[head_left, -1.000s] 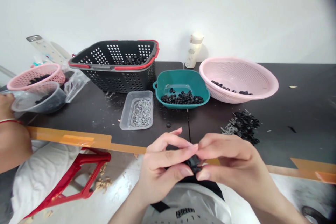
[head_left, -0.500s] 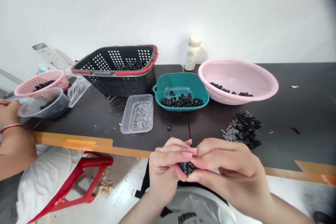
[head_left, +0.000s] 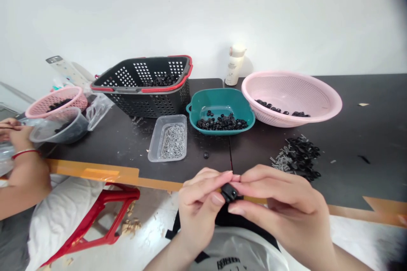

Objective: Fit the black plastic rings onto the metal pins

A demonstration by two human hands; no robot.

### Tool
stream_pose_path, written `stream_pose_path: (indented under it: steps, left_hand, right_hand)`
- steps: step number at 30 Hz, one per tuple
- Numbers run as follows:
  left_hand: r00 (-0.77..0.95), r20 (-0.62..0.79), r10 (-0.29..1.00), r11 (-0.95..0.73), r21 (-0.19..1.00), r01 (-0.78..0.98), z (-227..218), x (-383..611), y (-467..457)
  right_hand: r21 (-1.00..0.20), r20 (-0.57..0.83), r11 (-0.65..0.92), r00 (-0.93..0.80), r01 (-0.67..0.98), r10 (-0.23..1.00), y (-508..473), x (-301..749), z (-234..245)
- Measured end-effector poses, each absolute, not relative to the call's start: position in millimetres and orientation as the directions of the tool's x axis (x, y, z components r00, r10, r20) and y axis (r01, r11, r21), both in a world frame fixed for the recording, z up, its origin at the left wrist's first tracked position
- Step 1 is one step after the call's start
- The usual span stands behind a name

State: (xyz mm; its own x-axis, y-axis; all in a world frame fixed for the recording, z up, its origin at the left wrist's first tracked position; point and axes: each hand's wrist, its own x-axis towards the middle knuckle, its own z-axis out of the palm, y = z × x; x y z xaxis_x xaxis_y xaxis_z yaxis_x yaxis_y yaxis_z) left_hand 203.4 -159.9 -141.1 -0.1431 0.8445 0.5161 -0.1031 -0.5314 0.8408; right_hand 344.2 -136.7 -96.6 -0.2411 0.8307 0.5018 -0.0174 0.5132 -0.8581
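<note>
The small black plastic part is between your two hands, held in the air just in front of the orange-taped table edge. It looks light and stiff, and it is so small that your fingers cover much of it. I judge that its smooth plastic can slip, so the sides are the best place to take hold, with thumb and fingertips. Your left hand and your right hand each make a narrow pinch on it, one from each side, and the fingers of both hands come very close together.

Under your hands there is almost no table, because the edge runs just behind the part. Beyond the edge you have open dark tabletop, with one loose black ring lying on it. On your right is a pile of black pieces and grey metal pins, and ahead of you is a clear plastic tray of small metal pieces.
</note>
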Motion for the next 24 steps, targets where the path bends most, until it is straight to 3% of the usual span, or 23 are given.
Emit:
stream_pose_path:
  steps: [5,8,12,15,20,24]
  left_hand:
    - [-0.124,0.434,0.893,-0.447,0.886,-0.121,-135.8,201.1,-163.0]
    - [-0.029,0.325,0.945,-0.326,0.938,-0.117,-128.8,195.2,-162.8]
    - [0.171,0.143,0.975,-0.138,0.99,-0.041,-122.1,181.4,-157.5]
    - [0.31,0.07,0.948,-0.085,0.996,0.034,-122.6,174.7,-154.4]
    - [0.175,0.169,0.97,-0.216,0.928,0.303,-129.1,181.3,-159.1]
    - [0.088,0.325,0.942,-0.333,0.857,0.393,-134.0,189.2,-162.3]
  right_hand:
    - [-0.873,0.476,0.488,-0.245,-0.013,0.844,-133.4,344.2,-101.6]
    - [-0.852,0.499,0.521,-0.224,0.05,0.837,-128.8,345.3,-103.9]
    - [-0.673,0.621,0.706,-0.352,0.219,0.701,-121.7,350.8,-104.4]
    - [-0.569,0.614,0.774,-0.482,0.278,0.625,-116.8,355.0,-106.2]
    - [-0.657,0.494,0.723,-0.604,0.211,0.625,-114.6,355.5,-112.0]
    - [-0.748,0.424,0.633,-0.591,0.198,0.686,-119.2,352.5,-114.3]
